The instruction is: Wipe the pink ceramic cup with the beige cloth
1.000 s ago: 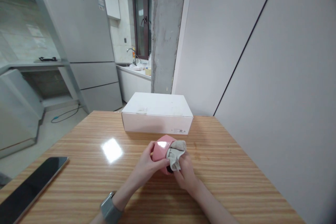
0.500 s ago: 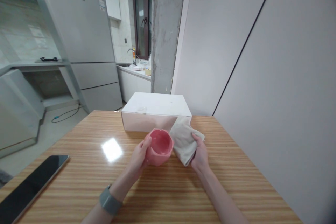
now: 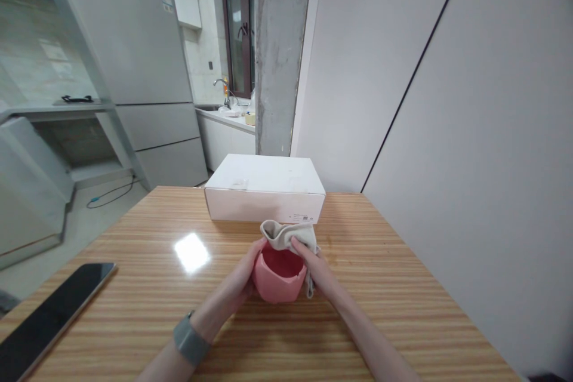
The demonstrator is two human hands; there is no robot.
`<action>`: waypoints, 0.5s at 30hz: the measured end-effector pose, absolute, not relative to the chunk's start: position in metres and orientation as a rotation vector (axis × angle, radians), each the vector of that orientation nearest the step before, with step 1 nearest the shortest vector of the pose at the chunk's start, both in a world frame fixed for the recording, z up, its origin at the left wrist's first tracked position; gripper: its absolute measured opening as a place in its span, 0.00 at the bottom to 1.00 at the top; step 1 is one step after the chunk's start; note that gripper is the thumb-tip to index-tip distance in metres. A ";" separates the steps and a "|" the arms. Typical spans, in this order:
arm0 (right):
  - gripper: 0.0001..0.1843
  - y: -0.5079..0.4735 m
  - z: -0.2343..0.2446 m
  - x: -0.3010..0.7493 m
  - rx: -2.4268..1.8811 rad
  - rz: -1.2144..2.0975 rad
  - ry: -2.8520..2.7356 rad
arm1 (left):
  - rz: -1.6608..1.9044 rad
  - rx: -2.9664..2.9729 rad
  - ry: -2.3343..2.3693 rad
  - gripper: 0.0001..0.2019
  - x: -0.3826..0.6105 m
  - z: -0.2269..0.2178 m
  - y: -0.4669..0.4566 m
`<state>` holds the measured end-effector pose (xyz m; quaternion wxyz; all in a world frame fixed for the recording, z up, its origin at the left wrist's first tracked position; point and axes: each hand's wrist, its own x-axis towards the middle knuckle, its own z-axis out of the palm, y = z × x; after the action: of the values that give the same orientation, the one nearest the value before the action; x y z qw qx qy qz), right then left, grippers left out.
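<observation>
A pink bowl (image 3: 278,284) with a faceted rim is held over the wooden table, its opening tipped up toward me. My left hand (image 3: 249,267) grips its left side, with the thumb near the rim. My right hand (image 3: 317,264) is closed on a light grey cloth (image 3: 286,235), which drapes over the far and right edge of the bowl. One end of the cloth hangs down beside the bowl's right side. Cloth and bowl hide some of the right fingers. Around my left wrist is a grey band.
Behind the bowl, a white box (image 3: 266,188) stands at the far edge of the wooden table (image 3: 385,310). A dark phone (image 3: 56,316) lies at the table's left edge. The pale wall (image 3: 447,149) runs along the right; a fridge (image 3: 120,42) stands back left.
My right hand has brought the cloth leftward onto the bowl's rim; before, cloth and bowl were held side by side. The bowl has shifted slightly right and toward me.
</observation>
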<state>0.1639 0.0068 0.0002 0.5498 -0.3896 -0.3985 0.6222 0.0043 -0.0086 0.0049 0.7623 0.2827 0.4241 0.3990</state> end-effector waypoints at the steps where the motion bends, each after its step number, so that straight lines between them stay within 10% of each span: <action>1: 0.19 0.009 -0.002 0.163 -0.921 1.434 -0.916 | 0.876 0.611 0.951 0.28 0.007 0.007 -0.009; 15: 0.29 -0.013 -0.014 0.129 -1.009 1.003 -0.734 | 1.138 0.707 0.847 0.28 0.013 0.013 -0.010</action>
<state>0.1292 -0.0128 -0.0137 0.6964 -0.4522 -0.3289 0.4498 0.0131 -0.0100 0.0128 0.7020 0.3178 0.3807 0.5111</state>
